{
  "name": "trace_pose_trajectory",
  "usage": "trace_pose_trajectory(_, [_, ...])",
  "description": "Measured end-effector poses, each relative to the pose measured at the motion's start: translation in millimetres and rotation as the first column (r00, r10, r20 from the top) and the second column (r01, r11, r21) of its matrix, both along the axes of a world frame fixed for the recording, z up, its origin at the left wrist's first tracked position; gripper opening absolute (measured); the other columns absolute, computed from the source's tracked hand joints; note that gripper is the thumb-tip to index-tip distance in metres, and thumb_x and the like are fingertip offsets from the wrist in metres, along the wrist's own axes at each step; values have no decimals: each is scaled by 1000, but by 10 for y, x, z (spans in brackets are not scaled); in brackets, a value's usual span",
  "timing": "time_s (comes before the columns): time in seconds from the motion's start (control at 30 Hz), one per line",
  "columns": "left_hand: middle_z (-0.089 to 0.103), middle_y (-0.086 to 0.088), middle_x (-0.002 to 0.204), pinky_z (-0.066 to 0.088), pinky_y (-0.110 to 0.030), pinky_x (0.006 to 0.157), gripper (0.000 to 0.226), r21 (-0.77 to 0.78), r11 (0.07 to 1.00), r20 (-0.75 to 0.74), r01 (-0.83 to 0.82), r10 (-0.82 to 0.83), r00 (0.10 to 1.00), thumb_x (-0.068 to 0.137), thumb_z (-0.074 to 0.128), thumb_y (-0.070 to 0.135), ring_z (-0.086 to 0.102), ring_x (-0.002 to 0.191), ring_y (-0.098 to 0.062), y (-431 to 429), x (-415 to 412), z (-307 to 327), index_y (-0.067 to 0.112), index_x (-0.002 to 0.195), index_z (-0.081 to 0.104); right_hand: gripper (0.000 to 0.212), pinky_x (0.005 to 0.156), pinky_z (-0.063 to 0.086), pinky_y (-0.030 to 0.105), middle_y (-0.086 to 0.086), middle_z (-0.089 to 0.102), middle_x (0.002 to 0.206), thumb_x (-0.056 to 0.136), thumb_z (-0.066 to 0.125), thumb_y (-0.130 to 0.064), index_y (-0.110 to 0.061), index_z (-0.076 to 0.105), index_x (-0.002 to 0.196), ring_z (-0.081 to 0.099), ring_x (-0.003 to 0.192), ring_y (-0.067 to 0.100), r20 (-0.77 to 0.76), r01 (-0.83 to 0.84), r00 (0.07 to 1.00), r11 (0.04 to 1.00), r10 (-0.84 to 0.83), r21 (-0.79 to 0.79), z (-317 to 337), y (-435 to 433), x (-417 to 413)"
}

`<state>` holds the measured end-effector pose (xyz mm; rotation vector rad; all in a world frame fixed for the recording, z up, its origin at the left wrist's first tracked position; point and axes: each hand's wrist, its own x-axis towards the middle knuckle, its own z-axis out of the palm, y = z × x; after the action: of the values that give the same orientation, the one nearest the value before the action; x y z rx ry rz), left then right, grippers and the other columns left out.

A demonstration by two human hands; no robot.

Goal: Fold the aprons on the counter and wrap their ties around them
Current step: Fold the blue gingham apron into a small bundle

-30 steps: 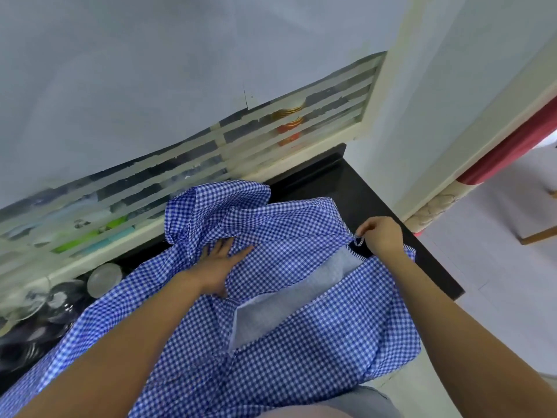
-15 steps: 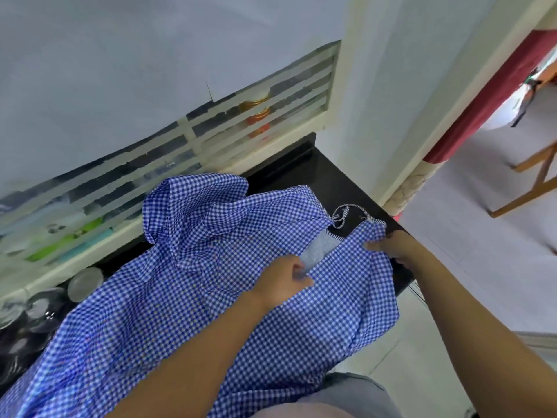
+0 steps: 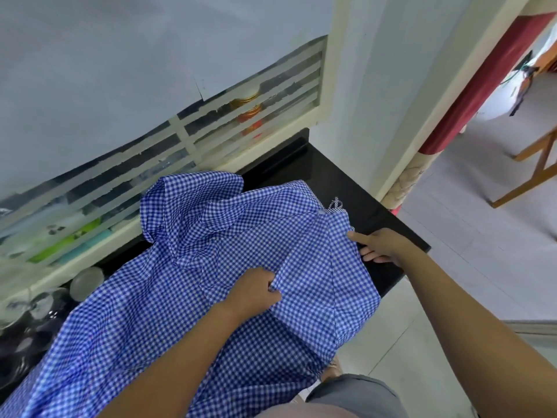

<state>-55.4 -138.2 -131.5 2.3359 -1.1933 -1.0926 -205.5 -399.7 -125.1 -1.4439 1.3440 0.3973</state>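
Nearest the camera, grey shorts show at the bottom edge, and both bare forearms reach forward from there. The blue-and-white checked apron lies spread and rumpled across the black bench. Its near-right part hangs over the front edge toward the pale tiled floor, and its left part runs off the lower left corner of the view. The left hand sits on the middle of the cloth, fingers curled, pinching a raised fold. The right hand grasps the apron's right edge at the bench's right end, with the thumb on top of the cloth and the fingers tucked below it. Just beyond that hand a thin striped tie lies looped on the bare black surface, joined to the apron's far-right corner. The far-left part of the apron is bunched up into a hump. At the left, clear glassware stands on the bench beside the cloth. Behind the bench is a white slatted window, with blurred jars and green shapes showing between its slats. Far right, a red post flanks a doorway, and a wooden frame stands on the floor past it.
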Motion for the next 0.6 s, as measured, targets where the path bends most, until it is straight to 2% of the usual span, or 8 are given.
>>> trace_pose_trajectory(0.07, [30, 1, 68, 24, -26, 55, 35, -15, 1000, 171, 12, -9, 985, 88, 53, 22, 31, 64, -11, 35, -44, -98, 15, 64, 28, 58, 85, 53, 32, 10, 69, 100, 76, 68, -55, -3, 63, 102, 66, 91, 21, 2, -37, 999, 998, 37, 53, 22, 83, 127])
trace_pose_trajectory(0.17, [44, -1, 91, 37, -32, 85, 21, -2, 1000, 318, -13, 13, 948, 92, 52, 34, 43, 95, -20, 68, -101, -225, 13, 89, 55, 38, 84, 52, 36, 10, 66, 104, 81, 74, -31, -3, 59, 102, 63, 96, 24, 43, 10, 999, 984, -18, 176, 101, 209, 297])
trace_pose_trajectory(0.23, [50, -2, 110, 36, -38, 98, 47, -91, 991, 282, -93, 115, 953, 86, 49, 53, 46, 108, -22, 91, -128, -263, 14, 110, 59, 24, 79, 50, 38, 14, 63, 109, 85, 69, -9, 0, 59, 105, 62, 98, 29, 94, 54, 993, 987, -69, 152, 145, 196, 361])
trace_pose_trajectory(0.3, [43, -5, 137, 27, -44, 110, 91, -142, 978, 254, -155, 188, 949, 72, 31, 77, 40, 127, -24, 98, -135, -291, 12, 134, 46, 11, 69, 51, 36, 16, 65, 107, 89, 61, -2, 2, 61, 99, 64, 84, 28, 262, 191, 943, 978, -207, 83, 184, 71, 352])
trace_pose_trajectory(0.37, [14, -4, 158, 5, -47, 117, 123, -63, 987, 266, -146, 158, 951, 61, 7, 93, 13, 145, -23, 149, -128, -344, 11, 151, 14, 12, 70, 53, 36, 16, 66, 109, 90, 61, -4, 0, 63, 101, 64, 76, 23, 392, 339, 866, 941, -310, -6, 229, -121, 267])
trace_pose_trajectory(0.47, [-26, 2, 154, -18, -49, 112, 121, 10, 992, 340, -127, 117, 933, 56, -13, 94, -19, 145, -22, 289, -140, -449, 15, 147, -23, 29, 83, 51, 38, 13, 64, 112, 90, 63, -8, 3, 60, 117, 62, 76, 20, 400, 380, 868, 912, -293, -155, 221, -391, 154])
trace_pose_trajectory(0.53, [-29, -2, 154, -25, -46, 110, 108, -25, 993, 381, -120, 120, 917, 70, -5, 90, -24, 144, -20, 357, -174, -486, 15, 145, -27, 29, 89, 50, 40, 15, 64, 116, 90, 63, -10, 3, 61, 116, 63, 89, 28, 379, 362, 888, 904, -260, -229, 211, -513, 129])
trace_pose_trajectory(0.6, [-16, -5, 159, -21, -47, 113, 95, -38, 998, 422, -50, 62, 904, 85, 9, 80, -14, 146, -21, 387, -244, -500, 16, 151, -14, 31, 89, 49, 38, 16, 63, 119, 92, 61, -15, 2, 61, 117, 62, 102, 33, 347, 323, 914, 896, -211, -306, 186, -594, 140])
